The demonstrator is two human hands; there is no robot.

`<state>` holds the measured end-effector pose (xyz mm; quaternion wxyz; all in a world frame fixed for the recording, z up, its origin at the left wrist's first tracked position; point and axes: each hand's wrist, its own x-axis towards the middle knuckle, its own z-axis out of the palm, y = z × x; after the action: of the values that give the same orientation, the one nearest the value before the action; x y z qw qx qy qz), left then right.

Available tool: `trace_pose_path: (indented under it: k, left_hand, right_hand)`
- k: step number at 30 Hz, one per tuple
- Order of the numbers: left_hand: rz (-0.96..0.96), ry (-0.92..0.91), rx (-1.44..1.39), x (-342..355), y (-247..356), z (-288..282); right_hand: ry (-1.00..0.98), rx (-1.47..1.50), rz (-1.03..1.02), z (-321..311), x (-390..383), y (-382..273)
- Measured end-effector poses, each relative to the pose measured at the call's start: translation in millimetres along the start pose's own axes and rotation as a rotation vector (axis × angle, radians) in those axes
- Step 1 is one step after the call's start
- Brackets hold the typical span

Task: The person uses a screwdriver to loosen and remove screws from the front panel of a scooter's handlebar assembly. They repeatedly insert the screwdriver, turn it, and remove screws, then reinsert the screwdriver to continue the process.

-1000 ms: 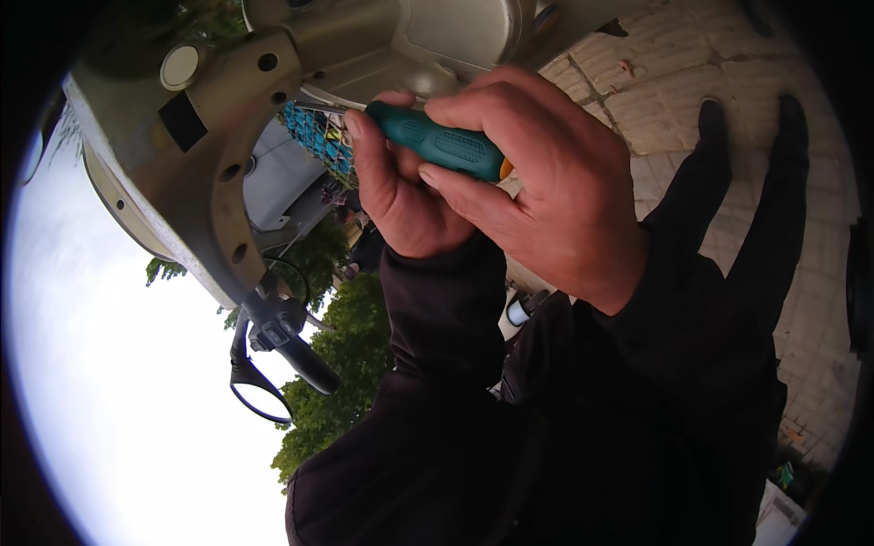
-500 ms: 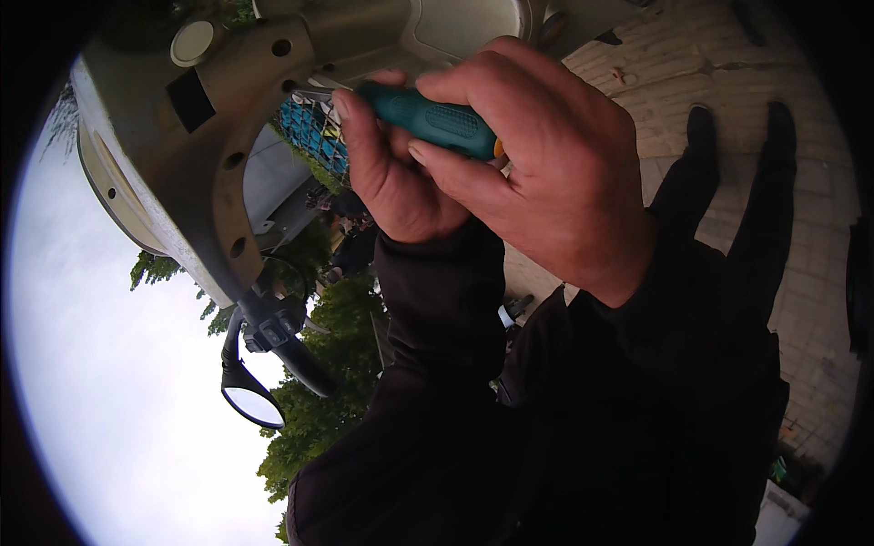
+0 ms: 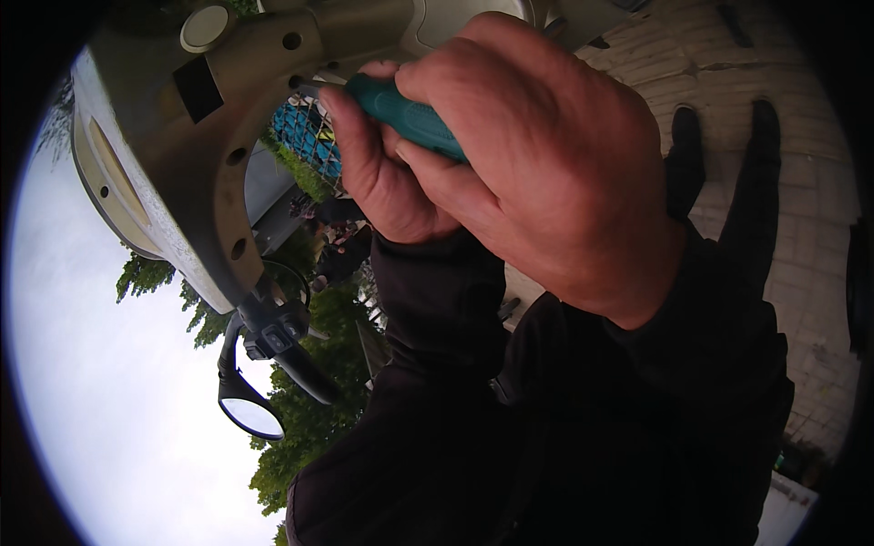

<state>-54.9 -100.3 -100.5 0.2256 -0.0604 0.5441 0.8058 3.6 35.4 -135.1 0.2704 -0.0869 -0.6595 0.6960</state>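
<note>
A green-handled screwdriver reaches toward a small dark hole in the scooter's gold-beige plastic panel; its metal shaft is partly covered. My right hand is closed over the handle, with the back of the hand toward me. Just left of it and lower, my left hand has its thumb and fingers pressed around the front of the screwdriver near the shaft. A round cap and a dark rectangular patch sit higher on the panel.
A handlebar grip and mirror hang at lower left. Behind are a mesh basket with blue contents, trees and small, indistinct people. Two dark-clad legs extend over paving on the right.
Both hands and the screwdriver have shifted up and left in the picture. My right hand has turned further over the handle, now covering its yellow end.
</note>
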Motion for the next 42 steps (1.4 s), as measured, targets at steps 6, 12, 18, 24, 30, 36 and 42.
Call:
trace_pose_path:
  k: [6, 12, 18, 24, 30, 36, 42]
  left_hand:
    - [-0.032, -0.315, -0.202, 12, -7, -15]
    - [-0.024, -0.241, -0.156, 10, -6, -4]
    - [0.025, 0.019, 0.031, 14, -5, 19]
    - [0.082, 0.044, 0.040, 18, -8, 23]
    - [0.027, 0.003, 0.010, 18, -5, 14]
    - [-0.029, -0.040, -0.011, 21, 7, 6]
    - [-0.037, -0.038, -0.028, 22, 17, 0]
  right_hand:
    - [-0.074, 0.009, -0.087, -10, 13, 6]
    - [-0.153, 0.005, -0.163, -20, 28, 7]
    - [-0.193, -0.008, -0.189, -27, 32, 5]
    - [-0.210, -0.004, -0.211, -29, 36, 9]
    - [-0.235, -0.001, -0.238, -29, 42, 9]
    - [-0.226, -0.009, -0.240, -29, 40, 9]
    - [-0.203, -0.012, -0.238, -26, 35, 10]
